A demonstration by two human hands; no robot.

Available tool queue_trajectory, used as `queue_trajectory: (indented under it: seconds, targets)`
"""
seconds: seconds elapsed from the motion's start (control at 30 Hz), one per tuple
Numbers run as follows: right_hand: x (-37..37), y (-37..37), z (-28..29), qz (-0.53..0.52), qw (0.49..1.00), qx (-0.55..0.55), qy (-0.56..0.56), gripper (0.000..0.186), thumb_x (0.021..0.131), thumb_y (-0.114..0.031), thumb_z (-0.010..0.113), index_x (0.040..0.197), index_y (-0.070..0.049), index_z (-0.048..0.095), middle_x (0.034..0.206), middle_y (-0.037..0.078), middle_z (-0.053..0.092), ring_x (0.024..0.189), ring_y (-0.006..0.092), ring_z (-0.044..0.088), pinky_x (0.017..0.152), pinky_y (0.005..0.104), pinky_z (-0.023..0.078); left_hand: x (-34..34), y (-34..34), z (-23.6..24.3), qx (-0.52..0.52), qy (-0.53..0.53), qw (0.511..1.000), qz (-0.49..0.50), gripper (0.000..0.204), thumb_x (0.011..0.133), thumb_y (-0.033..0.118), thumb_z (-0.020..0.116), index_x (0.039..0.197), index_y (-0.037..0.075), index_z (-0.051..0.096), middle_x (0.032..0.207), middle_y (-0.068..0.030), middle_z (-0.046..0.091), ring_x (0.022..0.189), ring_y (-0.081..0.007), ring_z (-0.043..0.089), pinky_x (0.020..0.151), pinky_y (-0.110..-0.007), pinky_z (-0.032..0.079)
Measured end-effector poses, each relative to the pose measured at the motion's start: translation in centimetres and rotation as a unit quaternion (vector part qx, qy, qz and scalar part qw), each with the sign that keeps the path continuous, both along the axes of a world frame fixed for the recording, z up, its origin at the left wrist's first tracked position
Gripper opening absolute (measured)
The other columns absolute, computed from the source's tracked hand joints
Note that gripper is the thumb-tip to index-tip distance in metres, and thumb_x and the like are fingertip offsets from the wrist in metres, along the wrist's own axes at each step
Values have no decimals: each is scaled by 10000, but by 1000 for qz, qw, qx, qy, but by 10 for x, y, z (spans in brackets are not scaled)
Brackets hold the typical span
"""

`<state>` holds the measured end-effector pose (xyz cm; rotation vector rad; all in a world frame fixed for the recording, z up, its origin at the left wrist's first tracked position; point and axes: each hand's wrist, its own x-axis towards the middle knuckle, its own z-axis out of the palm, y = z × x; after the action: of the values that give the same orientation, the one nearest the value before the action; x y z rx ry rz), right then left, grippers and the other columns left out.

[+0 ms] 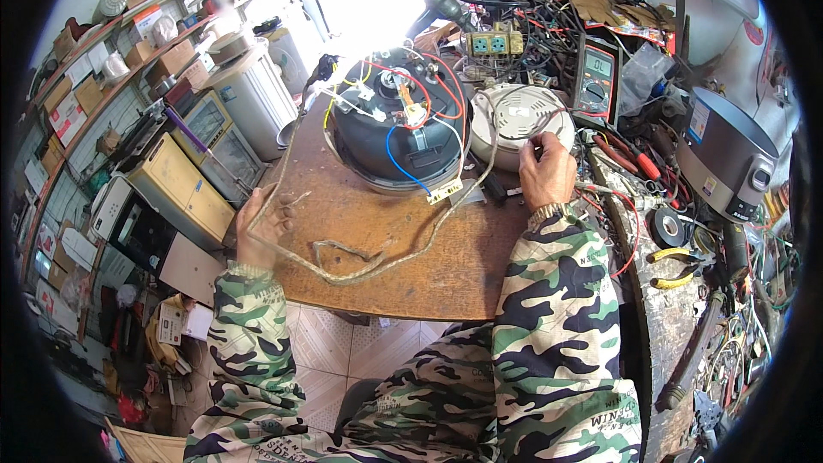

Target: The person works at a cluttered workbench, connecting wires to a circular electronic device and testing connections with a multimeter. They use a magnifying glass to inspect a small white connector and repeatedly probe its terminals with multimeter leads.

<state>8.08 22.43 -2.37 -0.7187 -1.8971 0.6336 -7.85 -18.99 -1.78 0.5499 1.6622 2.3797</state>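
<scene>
My left hand (pixel 261 227), somewhat blurred, holds a long beige braided cord (pixel 384 268) at the left edge of the wooden table (pixel 403 287); the cord loops across the tabletop. My right hand (pixel 549 171) is closed, fingertips at the top of a round cream vented housing (pixel 499 141); what they grip is unclear. Between my hands, toward the back, a dark domed appliance base (pixel 360 146) lies exposed, with red, blue, yellow and white wires and a small board (pixel 444 190) hanging at its front.
At right are a multimeter (pixel 593 77), grey pot-like appliance body (pixel 723 154), black tape (pixel 667 227), yellow-handled pliers (pixel 671 277) and tangled tools. A socket box (pixel 495 43) and cable heap stand behind. Shelves (pixel 120 26) and stored appliances (pixel 184 180) line the left.
</scene>
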Motion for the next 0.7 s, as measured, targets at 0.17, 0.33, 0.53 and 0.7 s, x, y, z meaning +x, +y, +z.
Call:
queue_trajectory:
  seconds: [0.17, 0.33, 0.53, 0.7]
  targets:
    - [1, 2, 0, 6, 1000, 18, -15, 214, 855, -240, 647, 874, -27, 669, 797, 252, 673, 774, 453, 659, 698, 507, 518, -5, -1, -4, -1, -1, 1000, -15, 438, 1022, 378, 503, 1248, 6, 549, 1071, -128, 678, 853, -202, 678, 663, -315, 566]
    - [1, 3, -4, 9, 1000, 28, 7, 191, 858, -192, 654, 922, -14, 676, 788, 247, 675, 769, 445, 665, 691, 492, 521, -32, -3, 29, -75, 61, 990, 99, 365, 1005, 320, 546, 1231, 36, 586, 1119, -103, 668, 958, -194, 648, 761, -322, 539]
    - [-1, 7, -6, 12, 1000, 24, 4, 185, 865, -178, 665, 889, 5, 665, 788, 252, 676, 776, 446, 668, 677, 468, 526, -60, 34, 110, -133, 179, 974, 34, 390, 987, 268, 576, 1298, 34, 557, 1252, -88, 624, 1154, -195, 571, 961, -353, 453]
    - [1, 5, -5, -2, 1000, 7, -2, 186, 870, -174, 659, 868, 11, 664, 777, 242, 680, 767, 411, 688, 679, 450, 532, -85, 82, 136, -154, 259, 952, -53, 494, 965, 270, 608, 1365, 2, 501, 1344, -157, 558, 1293, -255, 498, 1060, -378, 400]
